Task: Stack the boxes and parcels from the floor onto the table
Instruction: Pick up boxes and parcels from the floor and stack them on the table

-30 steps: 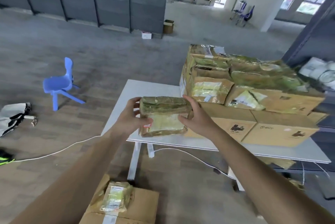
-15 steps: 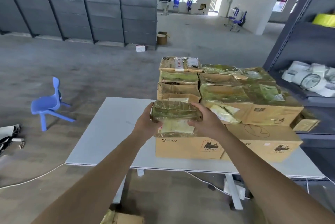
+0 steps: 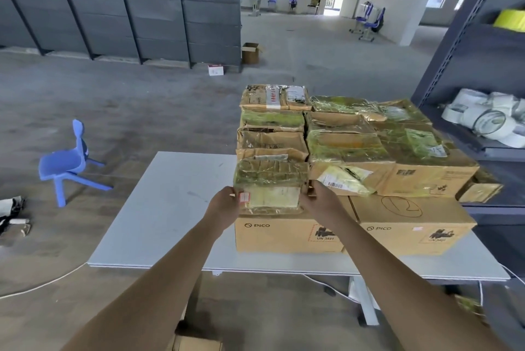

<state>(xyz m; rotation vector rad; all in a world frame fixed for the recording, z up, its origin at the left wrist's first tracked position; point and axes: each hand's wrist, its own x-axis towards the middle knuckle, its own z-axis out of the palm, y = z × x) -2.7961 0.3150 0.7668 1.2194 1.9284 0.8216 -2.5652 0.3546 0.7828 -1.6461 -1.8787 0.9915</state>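
A small taped cardboard parcel (image 3: pixel 271 185) with a pale label rests on the front left PICO carton (image 3: pixel 287 232) of the stack on the white table (image 3: pixel 167 208). My left hand (image 3: pixel 225 205) grips its left side and my right hand (image 3: pixel 318 200) grips its right side. Behind it several tape-wrapped parcels (image 3: pixel 348 134) lie on a second PICO carton (image 3: pixel 412 225). A corner of another cardboard box (image 3: pixel 196 343) shows on the floor at the bottom edge, between my arms.
A blue plastic chair (image 3: pixel 69 161) stands on the floor left of the table. A dark metal shelf (image 3: pixel 483 72) with tape rolls rises at the right. White cables run under the table. Bags lie at the far left. Two small boxes (image 3: pixel 250 52) sit by the grey partition.
I have stepped closer and lifted the parcel from in front of the table up onto the front left carton of the stack. Both hands still hold it.
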